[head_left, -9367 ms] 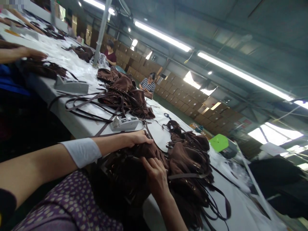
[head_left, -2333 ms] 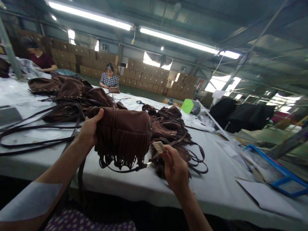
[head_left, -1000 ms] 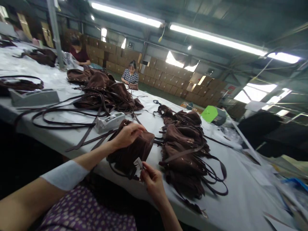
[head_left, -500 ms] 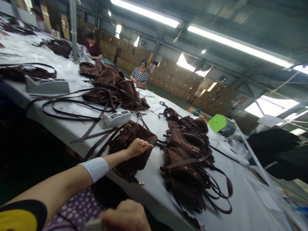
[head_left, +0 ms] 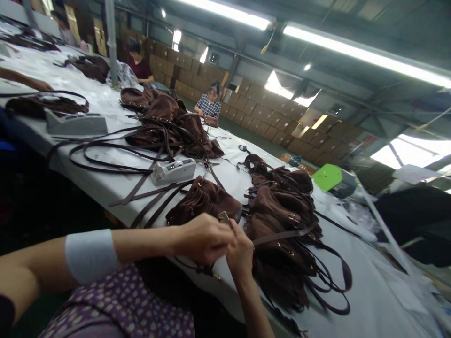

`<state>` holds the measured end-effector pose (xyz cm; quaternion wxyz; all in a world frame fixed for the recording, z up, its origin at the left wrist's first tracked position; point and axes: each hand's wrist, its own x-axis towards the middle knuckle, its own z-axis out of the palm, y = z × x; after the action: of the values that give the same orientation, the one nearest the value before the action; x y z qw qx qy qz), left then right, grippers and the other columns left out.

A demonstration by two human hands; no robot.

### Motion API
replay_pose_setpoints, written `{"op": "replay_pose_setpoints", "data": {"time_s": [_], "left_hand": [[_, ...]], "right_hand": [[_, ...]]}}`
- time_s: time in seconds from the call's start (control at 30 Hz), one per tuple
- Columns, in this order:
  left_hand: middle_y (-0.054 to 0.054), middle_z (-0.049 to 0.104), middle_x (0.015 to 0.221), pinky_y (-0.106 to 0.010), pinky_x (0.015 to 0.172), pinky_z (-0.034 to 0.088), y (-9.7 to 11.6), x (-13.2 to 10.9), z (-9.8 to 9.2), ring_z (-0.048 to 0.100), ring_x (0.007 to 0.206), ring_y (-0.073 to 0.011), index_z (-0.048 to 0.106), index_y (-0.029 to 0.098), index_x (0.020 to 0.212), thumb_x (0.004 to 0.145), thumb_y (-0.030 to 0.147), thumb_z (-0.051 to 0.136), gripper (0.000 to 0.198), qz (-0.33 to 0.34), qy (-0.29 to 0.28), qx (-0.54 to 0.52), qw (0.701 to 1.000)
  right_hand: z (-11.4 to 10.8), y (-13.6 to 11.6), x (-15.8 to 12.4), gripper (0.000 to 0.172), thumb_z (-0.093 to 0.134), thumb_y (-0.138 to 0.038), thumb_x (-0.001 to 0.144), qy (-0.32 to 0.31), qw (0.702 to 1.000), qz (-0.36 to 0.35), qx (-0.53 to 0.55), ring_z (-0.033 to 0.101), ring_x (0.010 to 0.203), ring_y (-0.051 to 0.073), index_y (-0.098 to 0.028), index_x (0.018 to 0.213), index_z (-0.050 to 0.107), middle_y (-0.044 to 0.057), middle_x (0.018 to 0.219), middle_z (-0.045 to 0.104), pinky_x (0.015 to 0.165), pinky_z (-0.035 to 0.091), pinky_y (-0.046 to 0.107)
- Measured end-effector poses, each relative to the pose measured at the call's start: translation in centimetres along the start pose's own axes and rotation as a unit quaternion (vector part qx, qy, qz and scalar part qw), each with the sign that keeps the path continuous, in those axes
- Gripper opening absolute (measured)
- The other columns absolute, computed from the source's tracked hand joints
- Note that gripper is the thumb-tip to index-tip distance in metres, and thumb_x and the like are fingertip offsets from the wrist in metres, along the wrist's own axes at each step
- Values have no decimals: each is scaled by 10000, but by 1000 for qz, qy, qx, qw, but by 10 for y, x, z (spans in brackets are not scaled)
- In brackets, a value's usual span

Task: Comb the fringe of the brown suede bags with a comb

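1. Both hands have come together at the near edge of the worktop (head_left: 355, 295). Half a second ago the left hand rested on the fringed bag and the right hand sat low by the lap. Now the left hand (head_left: 204, 237) and right hand (head_left: 241, 249) press against each other.
2. Left fingers are curled shut. Right fingers look pinched together on a small flat piece (head_left: 223, 217), whose tip pokes up between the hands.
3. Released, the fringed bag (head_left: 206, 199) lies on the worktop just behind the hands, touching the pile of bags (head_left: 282, 220) to its right.
4. My reading is that the work has shifted from the bag to the small piece.
5. Farther back, the tape dispenser (head_left: 174, 170) and loose straps (head_left: 105, 162) sit as before.
6. Backs of the hands cover the fingertips, so the exact grip is unclear. Most of the piece and the bag's near edge are hidden, and what the distant co-workers (head_left: 210, 101) are doing is too small to make out.
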<state>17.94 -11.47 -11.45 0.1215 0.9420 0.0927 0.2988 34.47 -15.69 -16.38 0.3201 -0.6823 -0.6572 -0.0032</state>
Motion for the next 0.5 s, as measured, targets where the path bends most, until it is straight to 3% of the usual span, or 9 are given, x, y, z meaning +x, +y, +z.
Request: {"op": "replay_pose_setpoints", "data": {"time_s": [0.07,0.17,0.27,0.33,0.4,0.5], "left_hand": [[-52,658,1053,-254,822,437,-28,27,-2,607,946,-145,574,185,1066,906,193,358,269,-129,80,-11,988],[-156,557,1278,-368,964,383,-77,57,13,526,1160,-236,440,138,1314,938,367,350,449,-257,8,69,964],[-255,554,1251,-531,1003,310,-111,63,39,487,1194,-369,493,53,1267,864,502,474,604,-281,-54,87,954],[-247,638,1105,-567,996,292,-121,59,53,560,1091,-385,613,53,1095,828,525,523,550,-277,-81,78,954],[-208,687,971,-538,956,339,-123,54,59,626,962,-354,664,90,964,831,533,509,487,-273,-99,66,955],[-168,703,926,-411,807,434,-122,50,53,652,873,-305,682,153,958,864,534,432,465,-264,-99,35,959]], "right_hand": [[3,4,-4,380,354,-202,933,2,1000,-7,-25,660,875,200,-201,1212,611,85,998,704,754,477,255],[5,11,-9,395,391,-150,913,-14,994,-20,-103,642,785,179,-236,1242,593,59,928,694,673,441,230],[7,23,-12,446,426,-72,860,-35,981,-43,-184,614,773,179,-239,1235,600,49,862,669,657,408,232],[8,33,-15,458,437,-51,836,-47,976,-56,-205,602,783,185,-223,1224,608,52,833,655,666,404,238],[8,43,-17,453,420,-49,837,-47,978,-55,-194,599,775,185,-206,1215,613,57,826,649,668,412,244],[3,53,-19,398,374,-105,894,-21,995,-56,-86,604,758,170,-187,1202,613,57,846,649,685,442,245]]}}
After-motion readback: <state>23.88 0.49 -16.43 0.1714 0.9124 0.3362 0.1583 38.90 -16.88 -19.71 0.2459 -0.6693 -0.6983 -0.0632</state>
